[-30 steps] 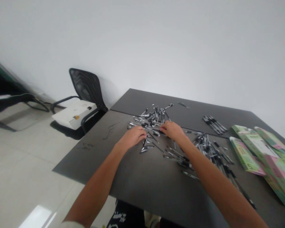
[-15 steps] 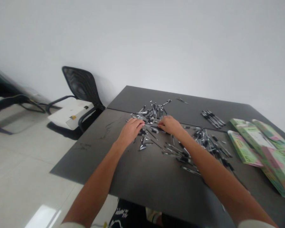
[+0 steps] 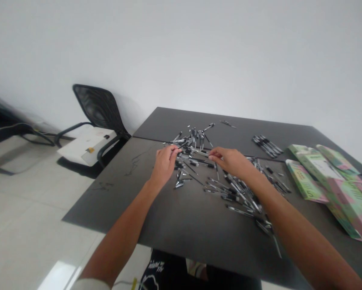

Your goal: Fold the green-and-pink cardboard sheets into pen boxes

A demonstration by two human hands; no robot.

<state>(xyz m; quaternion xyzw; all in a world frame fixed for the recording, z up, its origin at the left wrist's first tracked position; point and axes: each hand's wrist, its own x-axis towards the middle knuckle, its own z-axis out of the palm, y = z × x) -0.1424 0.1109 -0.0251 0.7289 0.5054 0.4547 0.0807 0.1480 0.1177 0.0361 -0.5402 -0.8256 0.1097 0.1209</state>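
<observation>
A loose heap of black and silver pens (image 3: 195, 155) covers the middle of a dark grey table (image 3: 183, 225). My left hand (image 3: 165, 163) is raised a little over the heap's left side, fingers pinched on one end of a thin pen. My right hand (image 3: 230, 160) pinches the other end of what looks like the same pen (image 3: 195, 152), which spans the gap between the hands. More pens (image 3: 238, 193) lie scattered under my right forearm.
A tidy bundle of pens (image 3: 265, 145) lies at the far right of the table. Green and pink boxes (image 3: 328, 177) lie along the right edge. A black mesh chair (image 3: 98, 108) and a white flat box (image 3: 85, 146) stand left of the table, near the white wall.
Both hands have lifted off the heap and drawn slightly apart, now pinching a pen between them. The camera has shifted slightly, so the scene sits a little lower and left.
</observation>
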